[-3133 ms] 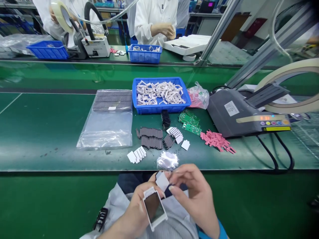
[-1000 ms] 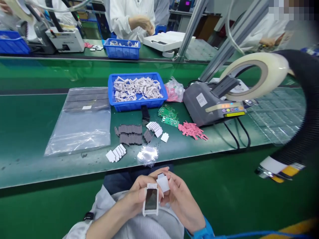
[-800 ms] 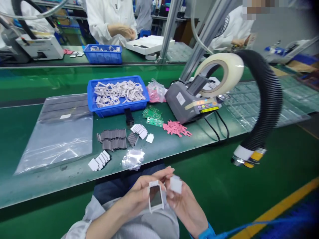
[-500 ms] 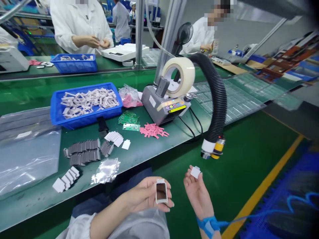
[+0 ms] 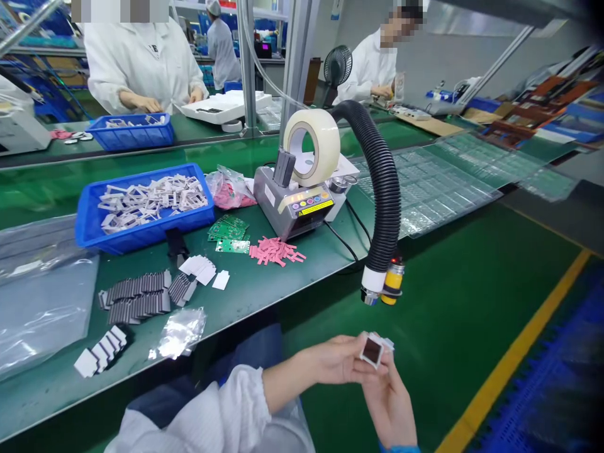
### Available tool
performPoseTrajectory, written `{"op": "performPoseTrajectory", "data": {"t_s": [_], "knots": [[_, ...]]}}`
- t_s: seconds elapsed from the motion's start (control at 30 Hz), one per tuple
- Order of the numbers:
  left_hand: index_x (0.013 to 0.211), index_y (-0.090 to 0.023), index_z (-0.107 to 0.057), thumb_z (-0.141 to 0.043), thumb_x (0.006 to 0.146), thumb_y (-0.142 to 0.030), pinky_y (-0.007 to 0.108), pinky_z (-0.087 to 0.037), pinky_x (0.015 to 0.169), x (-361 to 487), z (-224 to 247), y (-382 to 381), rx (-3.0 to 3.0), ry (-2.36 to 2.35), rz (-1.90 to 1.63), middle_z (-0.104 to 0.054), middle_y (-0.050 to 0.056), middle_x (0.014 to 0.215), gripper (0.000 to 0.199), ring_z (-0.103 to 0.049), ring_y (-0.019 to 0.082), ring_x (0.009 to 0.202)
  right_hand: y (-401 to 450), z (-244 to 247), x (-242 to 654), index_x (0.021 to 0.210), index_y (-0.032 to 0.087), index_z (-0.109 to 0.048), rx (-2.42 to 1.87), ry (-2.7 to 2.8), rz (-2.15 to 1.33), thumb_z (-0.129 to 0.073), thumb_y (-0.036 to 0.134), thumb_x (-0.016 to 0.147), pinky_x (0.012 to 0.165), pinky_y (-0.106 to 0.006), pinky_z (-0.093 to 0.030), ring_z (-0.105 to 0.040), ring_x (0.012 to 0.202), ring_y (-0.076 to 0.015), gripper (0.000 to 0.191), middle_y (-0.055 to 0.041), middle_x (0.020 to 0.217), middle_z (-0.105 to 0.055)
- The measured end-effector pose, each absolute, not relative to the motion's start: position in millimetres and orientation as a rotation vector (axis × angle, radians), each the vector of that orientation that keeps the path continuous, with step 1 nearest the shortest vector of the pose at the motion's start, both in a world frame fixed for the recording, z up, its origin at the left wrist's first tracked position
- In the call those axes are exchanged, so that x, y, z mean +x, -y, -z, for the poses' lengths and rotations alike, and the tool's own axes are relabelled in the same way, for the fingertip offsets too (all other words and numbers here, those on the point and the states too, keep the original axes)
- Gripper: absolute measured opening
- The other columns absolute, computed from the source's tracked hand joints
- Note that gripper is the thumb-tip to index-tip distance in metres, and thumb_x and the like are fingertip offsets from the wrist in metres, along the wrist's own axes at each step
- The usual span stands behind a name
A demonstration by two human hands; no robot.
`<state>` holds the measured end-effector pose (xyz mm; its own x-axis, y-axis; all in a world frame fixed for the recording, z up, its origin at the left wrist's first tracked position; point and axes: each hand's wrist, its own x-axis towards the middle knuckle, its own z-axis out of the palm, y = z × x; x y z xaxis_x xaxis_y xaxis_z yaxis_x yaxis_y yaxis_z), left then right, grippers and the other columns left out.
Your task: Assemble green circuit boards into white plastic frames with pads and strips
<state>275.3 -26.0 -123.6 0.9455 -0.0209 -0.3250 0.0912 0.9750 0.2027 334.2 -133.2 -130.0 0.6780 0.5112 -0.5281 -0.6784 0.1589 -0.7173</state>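
My left hand [image 5: 336,361] grips a small white frame [image 5: 372,352] with a dark rectangular panel inside it. Close against it is my right hand [image 5: 389,402], its fingers meeting at the frame and holding a thin white plate [image 5: 388,343] behind the frame's upper right edge. Whether plate and frame touch is hard to see. Both hands are off the table, near the lower end of a black flexible hose [image 5: 384,201]. A blue band [image 5: 401,449] shows at my right wrist.
On the green table are a blue bin [image 5: 141,239] of white frames, a tape dispenser [image 5: 287,211], pink strips [image 5: 274,251], green circuit boards [image 5: 231,229], stacked grey pieces [image 5: 136,296], white plates [image 5: 101,352] and clear film [image 5: 182,333]. Co-workers in white sit across the table.
My left hand has moved right with the frame and turned it. My right hand has closed in, bringing the white plate from an open palm to the frame. The view has shifted slightly.
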Motion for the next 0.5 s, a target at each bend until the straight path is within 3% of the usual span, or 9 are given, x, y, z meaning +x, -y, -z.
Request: {"op": "performPoseTrajectory", "data": {"t_s": [0.1,0.17,0.33,0.5], "knots": [[0.106,-0.009,-0.065,-0.045,0.093,-0.041,0.022,-0.047,0.068,271.9,127.3,22.1,0.187,-0.348,0.009,-0.073,0.008,0.089,0.04,-0.068,0.011,0.071,128.2,128.2,333.6,0.101,0.031,-0.068,-1.112,-0.19,-0.869,-0.072,0.048,0.07,0.09,-0.025,-0.05,-0.062,0.102,-0.0133,0.035,0.0033,0.106,-0.069],[0.107,-0.007,-0.065,-0.047,0.092,-0.04,0.024,-0.048,0.067,262.8,131.8,19.7,0.196,-0.358,0.035,-0.073,0.011,0.092,0.041,-0.069,0.013,0.071,124.1,126.0,332.0,0.104,0.03,-0.067,-1.109,-0.199,-0.902,-0.072,0.048,0.07,0.085,-0.026,-0.052,-0.063,0.099,-0.0143,0.039,0.0018,0.104,-0.07],[0.093,-0.004,-0.068,-0.054,0.089,-0.038,0.024,-0.046,0.06,217.2,148.9,24.5,0.237,-0.435,0.101,-0.072,0.009,0.078,0.037,-0.068,0.013,0.065,114.8,116.5,322.9,0.11,0.027,-0.065,-1.085,-0.168,-0.981,-0.074,0.042,0.071,0.072,-0.024,-0.055,-0.064,0.082,-0.0124,0.043,-0.0012,0.1,-0.07],[0.092,-0.011,-0.066,-0.058,0.086,-0.04,0.024,-0.047,0.058,177.8,155.7,16.4,0.244,-0.497,0.035,-0.071,0.004,0.081,0.032,-0.065,0.011,0.063,105.5,106.7,314.1,0.107,0.024,-0.067,-0.997,-0.101,-1.09,-0.079,0.038,0.068,0.069,-0.022,-0.055,-0.062,0.076,-0.0115,0.043,-0.0035,0.094,-0.07]]}}
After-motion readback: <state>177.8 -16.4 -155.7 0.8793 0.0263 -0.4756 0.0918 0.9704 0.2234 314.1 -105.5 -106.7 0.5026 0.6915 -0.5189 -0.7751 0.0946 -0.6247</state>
